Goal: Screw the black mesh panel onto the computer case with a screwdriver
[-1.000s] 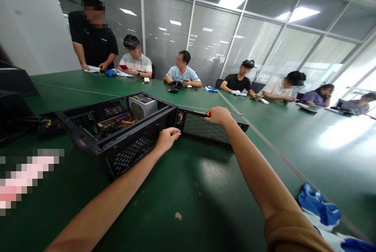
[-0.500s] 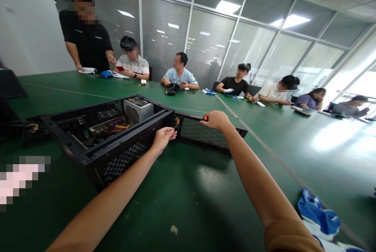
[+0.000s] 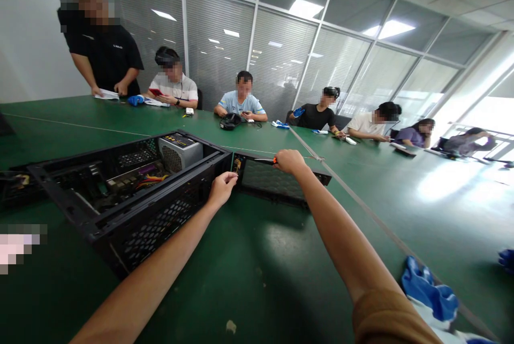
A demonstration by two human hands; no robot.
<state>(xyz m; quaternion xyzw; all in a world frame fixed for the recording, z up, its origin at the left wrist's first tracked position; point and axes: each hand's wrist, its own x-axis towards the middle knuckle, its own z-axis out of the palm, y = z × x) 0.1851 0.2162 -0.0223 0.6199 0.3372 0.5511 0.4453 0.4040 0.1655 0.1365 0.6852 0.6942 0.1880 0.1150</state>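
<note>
A black open computer case (image 3: 132, 210) lies on the green table (image 3: 257, 258), with a grey power supply (image 3: 179, 150) and coloured wires inside. My left hand (image 3: 220, 188) grips the case's right front corner, fingers pinched on the edge. My right hand (image 3: 289, 161) holds a screwdriver (image 3: 264, 160) with an orange collar, its shaft pointing left at the case's right end. Behind the screwdriver lies a black perforated side panel (image 3: 281, 181), flat on the table.
Several people sit along the far side of the table with small items before them; one person in black stands at the far left. Blue-and-white gloves (image 3: 429, 290) lie at the near right. A small scrap (image 3: 230, 326) sits on the table in front of me.
The view has swung, so the case sits lower and further left. My left hand has closed tighter on the case corner. My right hand keeps the screwdriver at the case's end.
</note>
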